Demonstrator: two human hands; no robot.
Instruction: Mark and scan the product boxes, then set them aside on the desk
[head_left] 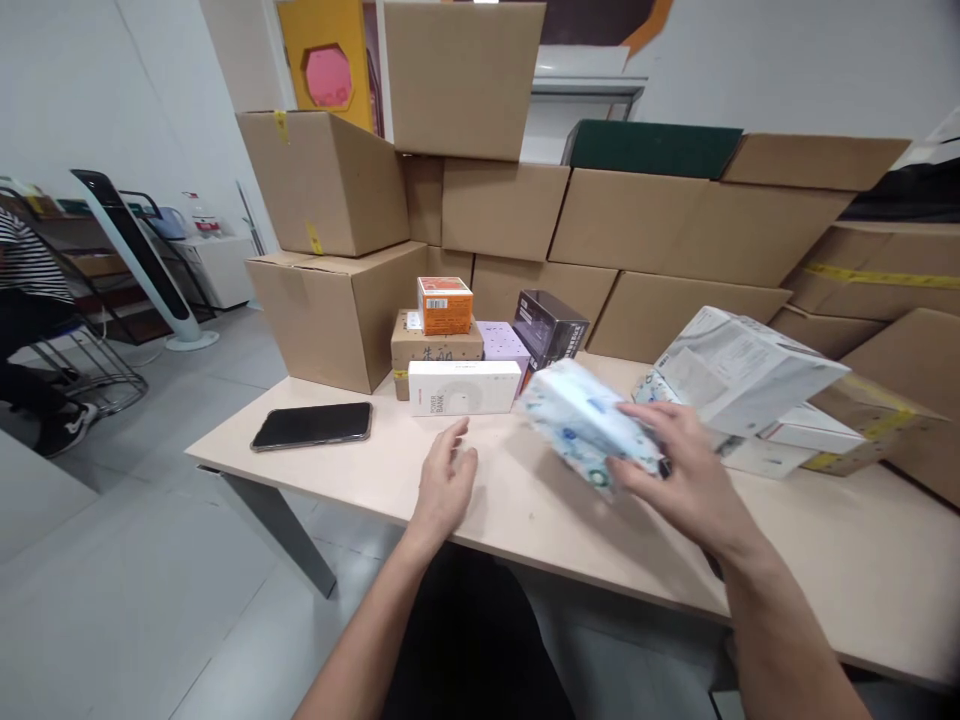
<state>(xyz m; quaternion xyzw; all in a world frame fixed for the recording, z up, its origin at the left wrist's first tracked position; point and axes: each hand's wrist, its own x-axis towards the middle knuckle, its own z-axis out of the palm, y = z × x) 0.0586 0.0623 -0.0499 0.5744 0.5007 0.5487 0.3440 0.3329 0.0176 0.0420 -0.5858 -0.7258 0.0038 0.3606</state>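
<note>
My right hand (679, 465) grips the right end of a white box with a blue floral pattern (577, 425), tilted and blurred above the table. Fingers apart and holding nothing, my left hand (446, 480) hovers over the front of the table (517, 540). Just beyond it a white power bank box (465, 388) stands on its long edge. Behind that are a small brown carton (435, 350) with an orange box (445, 306) on top, a lilac box (504, 345) and a dark box (549, 325).
A black phone (312, 426) lies on the table's left side. At the right is a pile of white boxes (750, 370). Large brown cartons (341, 310) are stacked along the back. A seated person (34, 270) and a tower fan (139, 260) are off to the left.
</note>
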